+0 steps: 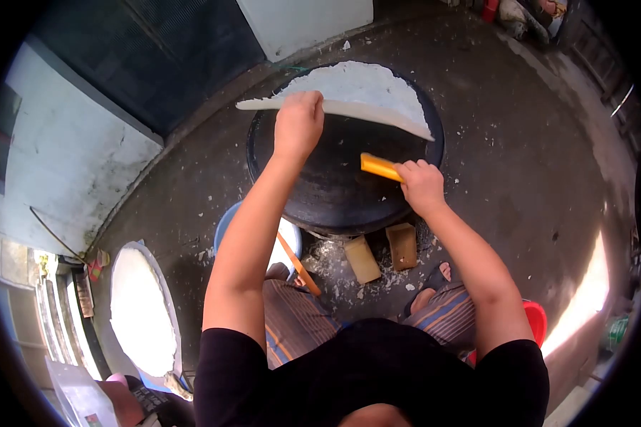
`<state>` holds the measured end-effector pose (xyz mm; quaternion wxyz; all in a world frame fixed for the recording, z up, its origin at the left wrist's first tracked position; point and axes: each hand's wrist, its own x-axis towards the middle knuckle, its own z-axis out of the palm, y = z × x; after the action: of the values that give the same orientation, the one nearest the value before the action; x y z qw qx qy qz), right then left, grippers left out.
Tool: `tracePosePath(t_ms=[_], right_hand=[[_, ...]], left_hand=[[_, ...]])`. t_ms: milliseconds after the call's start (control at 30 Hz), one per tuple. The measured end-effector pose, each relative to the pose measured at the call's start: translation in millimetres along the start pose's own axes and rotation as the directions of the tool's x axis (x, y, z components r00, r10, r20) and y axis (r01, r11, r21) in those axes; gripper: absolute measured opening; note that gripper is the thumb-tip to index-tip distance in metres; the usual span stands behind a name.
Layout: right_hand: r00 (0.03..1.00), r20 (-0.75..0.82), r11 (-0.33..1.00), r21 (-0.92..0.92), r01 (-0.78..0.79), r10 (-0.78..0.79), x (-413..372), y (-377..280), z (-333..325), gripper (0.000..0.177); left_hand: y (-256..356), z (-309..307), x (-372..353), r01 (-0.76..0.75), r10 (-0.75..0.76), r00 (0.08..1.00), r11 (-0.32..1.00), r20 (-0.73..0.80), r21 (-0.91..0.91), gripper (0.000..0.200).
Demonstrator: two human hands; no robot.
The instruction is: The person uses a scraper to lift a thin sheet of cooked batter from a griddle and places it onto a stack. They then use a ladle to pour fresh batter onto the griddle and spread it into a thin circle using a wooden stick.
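My left hand (300, 121) is closed on the near edge of a thin, pale flatbread (363, 85) and holds that edge up. The flatbread's far part lies over the back of a large round black griddle (338, 174), and its lifted edge stretches across in a long pale strip. In my right hand (423, 186) is a yellow scraper (380, 167), gripped at one end. Its blade end hangs over the bare right middle of the griddle, apart from the flatbread. My left fingertips are partly hidden behind the hand.
Below the griddle sit two bricks (362, 260) amid white crumbs. A blue basin (225, 226) with white contents and an orange-brown stick (299, 263) are partly behind my left arm. White flatbread (141, 306) lies on a round board at left. A red bucket (536, 324) stands at right.
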<state>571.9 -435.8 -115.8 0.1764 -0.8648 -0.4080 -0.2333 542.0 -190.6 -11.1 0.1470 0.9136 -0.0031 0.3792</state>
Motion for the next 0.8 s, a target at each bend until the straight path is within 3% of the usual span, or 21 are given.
tracePosePath(t_ms=[100, 233, 333, 400, 433, 467, 500, 533, 567, 600, 633, 667, 700, 733, 800], right_hand=[[0.990, 0.090, 0.982, 0.165, 0.090, -0.105, -10.8, -26.6, -40.7, 0.034], [0.972, 0.173, 0.950, 0.296, 0.101, -0.157, -35.4, -51.7, -90.5, 0.035], [0.970, 0.204, 0.905, 0.424, 0.034, -0.132, -55.5, -56.2, -105.6, 0.033], [0.932, 0.361, 0.848, 0.507, -0.155, -0.045, -63.5, -56.1, -112.3, 0.027], [0.931, 0.361, 0.847, 0.509, -0.150, -0.052, -65.9, -56.4, -113.9, 0.027], [0.921, 0.388, 0.798, 0.543, -0.262, 0.038, -68.0, -57.2, -115.1, 0.026], [0.899, 0.420, 0.735, 0.570, -0.368, 0.124, -69.3, -56.9, -115.7, 0.024], [0.900, 0.421, 0.735, 0.572, -0.364, 0.118, -69.9, -55.0, -115.6, 0.024], [0.848, 0.496, 0.656, 0.580, -0.483, 0.185, -70.0, -51.9, -114.6, 0.028], [0.785, 0.570, 0.565, 0.575, -0.592, 0.241, -69.9, -49.2, -113.1, 0.032], [0.789, 0.569, 0.570, 0.578, -0.584, 0.232, -71.1, -47.1, -106.4, 0.032], [0.752, 0.596, 0.273, 0.702, -0.658, 0.282, -73.1, -44.8, -95.3, 0.033], [0.706, 0.636, -0.053, 0.753, -0.656, 0.312, -72.6, -43.8, -89.0, 0.035], [0.690, 0.662, -0.230, 0.749, -0.621, 0.293, -67.8, -43.8, -88.7, 0.039], [0.672, 0.682, -0.282, 0.731, -0.622, 0.288, -52.1, -52.3, -97.1, 0.040]], left_hand=[[10.6, -21.3, -7.0, -0.117, 0.116, 0.986, 0.993, -0.117, -0.005, 0.008], [13.2, -42.5, -56.5, -0.118, 0.115, 0.990, 0.993, -0.085, -0.027, 0.013], [5.2, -45.5, -111.5, -0.078, 0.083, 0.995, 0.994, 0.060, -0.070, 0.015], [-2.5, -47.4, -148.5, -0.016, 0.050, 0.974, 0.988, 0.220, -0.153, 0.017], [-6.6, -49.4, -165.8, 0.030, 0.034, 0.948, 0.980, 0.317, -0.196, 0.018], [-17.8, -49.5, -185.4, 0.127, -0.008, 0.876, 0.969, 0.482, -0.214, 0.024], [-25.5, -49.8, -199.9, 0.131, -0.014, 0.877, 0.969, 0.480, -0.210, 0.024], [-31.9, -50.5, -212.5, 0.256, -0.182, 0.839, 0.964, 0.512, -0.078, 0.035], [-39.5, -48.1, -222.3, 0.371, -0.345, 0.781, 0.927, 0.520, 0.057, 0.046], [-50.7, -40.3, -230.1, 0.565, -0.586, 0.670, 0.801, 0.457, 0.198, 0.066], [-51.2, -38.1, -225.2, 0.815, -0.803, 0.477, 0.556, 0.358, 0.164, 0.073], [-53.8, -38.5, -217.8, 0.977, -0.901, 0.189, 0.213, 0.390, 0.019, 0.074], [-52.3, -44.2, -207.1, 0.979, -0.880, -0.102, -0.171, 0.464, -0.110, 0.075], [-69.8, -36.2, -218.5, 0.977, -0.883, -0.099, -0.173, 0.458, -0.123, 0.075], [-100.9, -21.1, -233.5, 0.823, -0.733, -0.222, -0.495, 0.643, -0.280, 0.052]])
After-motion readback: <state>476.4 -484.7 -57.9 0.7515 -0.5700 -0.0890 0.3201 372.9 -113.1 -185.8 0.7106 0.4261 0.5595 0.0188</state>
